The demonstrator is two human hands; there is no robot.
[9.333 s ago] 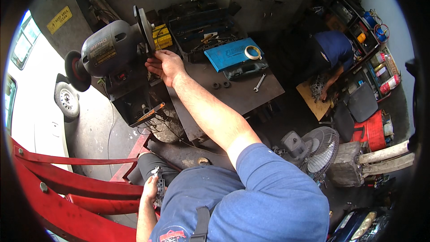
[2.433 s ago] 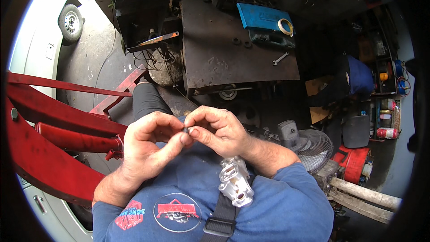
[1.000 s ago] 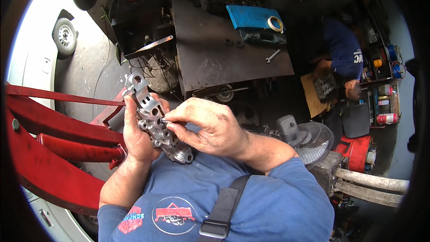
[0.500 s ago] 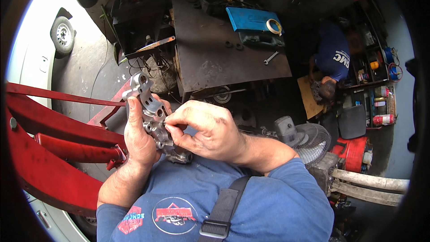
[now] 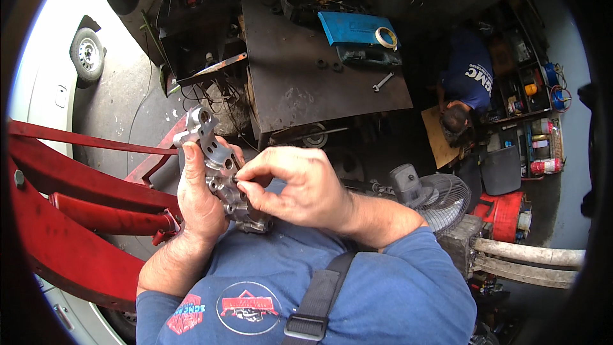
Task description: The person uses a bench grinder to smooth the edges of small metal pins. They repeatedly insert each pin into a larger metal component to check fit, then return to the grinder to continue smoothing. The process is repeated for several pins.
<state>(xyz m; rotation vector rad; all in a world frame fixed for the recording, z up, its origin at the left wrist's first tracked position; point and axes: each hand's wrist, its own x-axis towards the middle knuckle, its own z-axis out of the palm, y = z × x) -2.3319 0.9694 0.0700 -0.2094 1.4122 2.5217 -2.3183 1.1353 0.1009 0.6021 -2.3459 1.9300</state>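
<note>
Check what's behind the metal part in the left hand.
Behind the metal part, fingers of the left hand show past its right edge. Its rear face and the rest of those fingers are covered.

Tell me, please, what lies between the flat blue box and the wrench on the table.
In the head view, a dark case lies between the flat blue box and the wrench, then a strip of tabletop.

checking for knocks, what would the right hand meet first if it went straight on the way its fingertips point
The right hand would first meet the silver metal casting held in the left hand; they may already touch, depth is unclear.
</note>
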